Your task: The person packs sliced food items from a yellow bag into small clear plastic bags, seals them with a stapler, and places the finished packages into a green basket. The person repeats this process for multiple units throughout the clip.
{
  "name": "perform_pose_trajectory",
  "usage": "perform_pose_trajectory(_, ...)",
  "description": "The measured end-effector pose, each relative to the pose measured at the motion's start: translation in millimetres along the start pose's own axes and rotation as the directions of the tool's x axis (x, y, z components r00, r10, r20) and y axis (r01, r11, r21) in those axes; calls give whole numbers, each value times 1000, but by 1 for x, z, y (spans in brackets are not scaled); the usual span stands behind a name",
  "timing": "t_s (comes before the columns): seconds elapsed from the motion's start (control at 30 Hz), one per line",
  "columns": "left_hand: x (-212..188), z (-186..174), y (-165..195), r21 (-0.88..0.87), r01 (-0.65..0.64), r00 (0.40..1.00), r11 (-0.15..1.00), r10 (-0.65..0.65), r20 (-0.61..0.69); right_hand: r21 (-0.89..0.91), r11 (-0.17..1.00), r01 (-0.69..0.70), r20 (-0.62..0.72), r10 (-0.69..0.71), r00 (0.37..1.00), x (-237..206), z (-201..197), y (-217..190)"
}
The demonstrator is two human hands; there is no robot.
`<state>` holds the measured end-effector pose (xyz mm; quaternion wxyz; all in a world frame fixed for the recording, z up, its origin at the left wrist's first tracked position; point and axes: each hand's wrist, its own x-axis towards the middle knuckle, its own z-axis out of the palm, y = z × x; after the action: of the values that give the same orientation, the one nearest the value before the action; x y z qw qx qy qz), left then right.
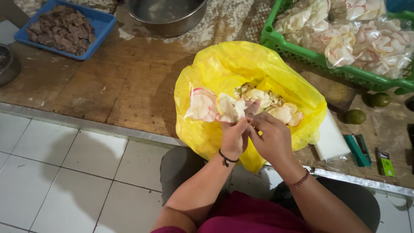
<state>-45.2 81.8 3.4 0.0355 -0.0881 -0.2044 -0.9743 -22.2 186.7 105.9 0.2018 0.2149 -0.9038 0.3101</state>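
Note:
A big yellow plastic bag (224, 73) stands open at the near edge of the wooden table (129, 77), holding white and pink-rimmed crackers (276, 108). Just in front of its mouth, my left hand (233, 138) and my right hand (271, 139) are pressed together around a small clear packet of crackers (211, 107). Both hands pinch the packet's gathered neck, and its filled end lies over the yellow bag's left side. I wear a dark band on the left wrist and a reddish one on the right.
A green crate (310, 54) of packed crackers sits at the back right. A blue tray (101, 23) of brown pieces and a metal bowl (166, 17) are at the back. Two green limes (355, 116), a stack of clear bags (330, 138) and small green boxes (358, 149) lie right. White tiled floor below.

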Motion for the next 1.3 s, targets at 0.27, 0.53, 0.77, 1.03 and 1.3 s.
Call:
perform_pose_trajectory(0.27, 7, -5, -6, -11, -87, 996, 996, 87, 6, 453, 891, -34, -118, 98, 988, -18, 15, 13)
perform_pose_trajectory(0.53, 6, 1, -2, -5, -35, 998, 999, 35, -46, 653, 714, -252, 80, 266, 961, -25, 41, 14)
perform_pose_trajectory(0.77, 6, 15, 11, -421, -133, 983, 897, 175, 62, 317, 947, 48, -105, -16, 994, -4, -16, 23)
perform_pose_trajectory(1.03, -16, 33, 106, 705, -477, 873, 524, 372, 314, 96, 949, 300, 95, -309, 946, 2, -137, 19)
perform_pose_trajectory(1.3, -26, 86, 83, 819, -171, 799, 548, -409, 441, 46, 915, 400, 137, -403, 905, -9, -145, -7)
